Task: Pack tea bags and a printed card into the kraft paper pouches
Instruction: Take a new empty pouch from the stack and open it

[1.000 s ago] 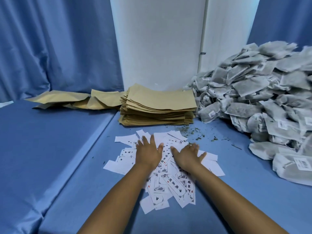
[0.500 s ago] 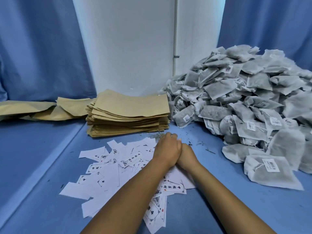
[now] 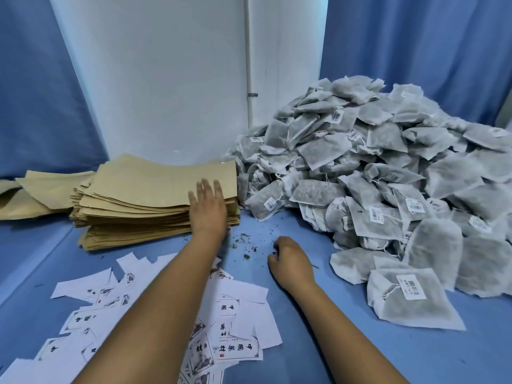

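At the far left, a few loose kraft pouches (image 3: 33,189) are seen lying flat on the blue-covered table (image 3: 277,356), against a blue curtain (image 3: 36,92). Just to their right, a tall stack of kraft paper pouches (image 3: 144,200) is set near the white wall (image 3: 155,79), its sheets slightly fanned. In the foreground at the lower left, printed cards (image 3: 235,322) are scattered in an untidy, overlapping spread, some face up with black characters and small pictures, some showing blank white backs.

The left hand (image 3: 207,209) is stretched forward with its fingers straight and slightly spread, laid over the right end of the pouch stack; the fingertips are blurred, so whether a sheet is being lifted cannot be told. Its forearm is crossed over the cards.

Between the two hands, small green tea crumbs (image 3: 245,245) are strewn on the cloth.

The right hand (image 3: 288,261) is held low at the table surface with its fingers curled under; whether anything is pinched in them cannot be told, as the fingertips are hidden.

To the right, a large heap of grey-white tea bags (image 3: 374,167) is piled up against the wall and a second blue curtain, many with strings and small barcode tags. One tea bag (image 3: 410,297) is seen nearest the viewer, lying flat at the heap's front edge, near the right forearm.
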`<state>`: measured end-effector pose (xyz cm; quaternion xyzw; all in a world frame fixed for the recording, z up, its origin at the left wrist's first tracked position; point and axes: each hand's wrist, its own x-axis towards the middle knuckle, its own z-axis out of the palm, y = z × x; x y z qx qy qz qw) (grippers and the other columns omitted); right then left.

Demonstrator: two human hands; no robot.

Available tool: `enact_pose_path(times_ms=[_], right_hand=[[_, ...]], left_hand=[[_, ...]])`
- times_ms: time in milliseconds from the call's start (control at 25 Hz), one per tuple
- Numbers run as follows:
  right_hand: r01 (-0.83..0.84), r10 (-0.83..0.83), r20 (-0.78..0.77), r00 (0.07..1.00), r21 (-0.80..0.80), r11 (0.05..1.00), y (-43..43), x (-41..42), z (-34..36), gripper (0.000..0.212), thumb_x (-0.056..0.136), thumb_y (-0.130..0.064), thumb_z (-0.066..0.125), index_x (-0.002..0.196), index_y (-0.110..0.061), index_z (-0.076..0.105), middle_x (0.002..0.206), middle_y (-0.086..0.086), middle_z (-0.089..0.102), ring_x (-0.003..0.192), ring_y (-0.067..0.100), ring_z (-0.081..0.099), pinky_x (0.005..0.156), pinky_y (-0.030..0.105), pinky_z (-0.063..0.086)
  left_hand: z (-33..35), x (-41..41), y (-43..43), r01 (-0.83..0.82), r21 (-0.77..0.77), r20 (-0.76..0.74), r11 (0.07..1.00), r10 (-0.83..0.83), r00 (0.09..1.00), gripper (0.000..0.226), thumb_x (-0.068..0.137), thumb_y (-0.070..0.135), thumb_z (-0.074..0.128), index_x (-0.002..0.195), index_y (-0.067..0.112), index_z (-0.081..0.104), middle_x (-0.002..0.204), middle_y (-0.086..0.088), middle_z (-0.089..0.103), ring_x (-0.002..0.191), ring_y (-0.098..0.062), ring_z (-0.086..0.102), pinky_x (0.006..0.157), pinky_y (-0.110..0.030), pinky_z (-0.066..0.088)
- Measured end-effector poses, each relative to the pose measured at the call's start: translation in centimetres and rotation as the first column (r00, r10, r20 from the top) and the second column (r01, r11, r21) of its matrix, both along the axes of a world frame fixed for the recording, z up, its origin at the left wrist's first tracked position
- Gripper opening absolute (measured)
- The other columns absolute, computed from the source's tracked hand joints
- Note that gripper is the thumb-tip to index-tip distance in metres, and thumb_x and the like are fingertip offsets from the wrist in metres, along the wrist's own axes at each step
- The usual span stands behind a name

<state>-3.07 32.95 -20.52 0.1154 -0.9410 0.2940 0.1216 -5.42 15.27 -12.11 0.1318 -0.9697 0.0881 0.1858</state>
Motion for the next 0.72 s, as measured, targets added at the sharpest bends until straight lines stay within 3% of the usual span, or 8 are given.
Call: enact_pose_path(times_ms=[120,280,440,480,520,600,680,720], right_hand=[[0.042,-0.040,-0.036,0.999,0.038,0.998,-0.4,-0.3,0.1,0.005,0.089,-0.015,0.045,0.092,-0.011,0.045,0.104,0.006,0.054,0.093,0.021,0.050,0.066,0.022,0.023],[0.047,-0.047,-0.003,0.999,0.010,0.999,-0.3,-0.5,-0.1,0.011,0.089,-0.016,0.047,0.097,-0.010,0.050,0.104,0.006,0.055,0.095,0.022,0.052,0.067,0.023,0.027],[-0.027,0.036,0.057,0.998,-0.166,0.986,0.0,0.4,1.6,0.038,0.094,-0.032,0.053,0.124,-0.009,0.052,0.125,0.001,0.054,0.116,0.017,0.051,0.083,0.023,0.037],[-0.118,0.162,0.087,0.983,-0.375,0.919,-0.5,1.2,2.8,0.050,0.092,-0.039,0.056,0.134,-0.014,0.046,0.133,-0.004,0.049,0.123,0.010,0.046,0.093,0.021,0.036],[-0.187,0.313,0.089,0.946,-0.638,0.747,-1.5,1.9,4.1,0.060,0.088,-0.045,0.059,0.139,-0.018,0.042,0.136,-0.010,0.047,0.125,0.004,0.044,0.099,0.020,0.034],[-0.151,0.411,0.033,0.911,-0.901,0.407,-3.6,2.9,5.5,0.058,0.081,-0.042,0.064,0.131,-0.017,0.048,0.124,-0.006,0.060,0.112,0.004,0.057,0.092,0.020,0.045],[0.051,0.230,0.114,0.967,-0.964,0.262,-4.5,2.9,6.4,0.026,0.088,-0.022,0.059,0.111,-0.010,0.056,0.100,0.004,0.068,0.083,0.011,0.066,0.069,0.019,0.052],[0.147,0.107,0.167,0.980,-0.973,0.176,-4.0,2.5,6.4,0.015,0.091,-0.009,0.053,0.106,-0.007,0.057,0.097,0.007,0.066,0.076,0.013,0.064,0.064,0.020,0.052]], left_hand=[[0.4,-1.1,-1.2,0.031,-0.113,0.066,0.993,-0.023,0.998,0.065,0.089,0.006,0.051,0.146,0.001,0.019,0.121,-0.009,0.059,0.109,-0.025,0.057,0.100,-0.037,0.037],[0.2,-0.6,-1.1,0.077,-0.210,0.075,0.975,-0.063,0.995,0.025,0.094,0.012,0.048,0.119,0.013,0.051,0.106,-0.001,0.062,0.097,-0.022,0.060,0.079,-0.031,0.040],[2.2,2.5,-1.9,0.139,-0.177,-0.022,0.974,-0.145,0.989,0.018,0.089,0.008,0.059,0.099,0.020,0.067,0.087,0.001,0.064,0.073,-0.018,0.058,0.056,-0.027,0.034],[2.5,4.0,-1.2,0.186,-0.161,-0.174,0.969,-0.213,0.961,0.012,0.083,0.007,0.066,0.088,0.018,0.070,0.077,0.000,0.064,0.062,-0.019,0.056,0.051,-0.026,0.035],[1.8,5.6,-0.1,0.298,-0.135,-0.330,0.945,-0.326,0.886,0.006,0.078,0.009,0.070,0.078,0.014,0.070,0.067,-0.003,0.063,0.054,-0.022,0.056,0.046,-0.025,0.038],[-0.4,8.7,2.7,0.658,0.047,-0.532,0.752,-0.538,0.653,0.016,0.082,0.016,0.057,0.084,0.010,0.072,0.071,-0.008,0.066,0.060,-0.027,0.061,0.051,-0.031,0.049],[-1.5,10.8,3.5,0.806,0.257,-0.481,0.533,-0.653,0.585,0.036,0.086,0.027,0.046,0.109,0.011,0.068,0.103,-0.007,0.070,0.091,-0.023,0.065,0.078,-0.035,0.054],[-1.8,11.2,2.8,0.799,0.225,-0.368,0.558,-0.711,0.600,0.044,0.086,0.035,0.049,0.124,0.016,0.060,0.124,-0.004,0.063,0.112,-0.020,0.059,0.095,-0.037,0.047]])
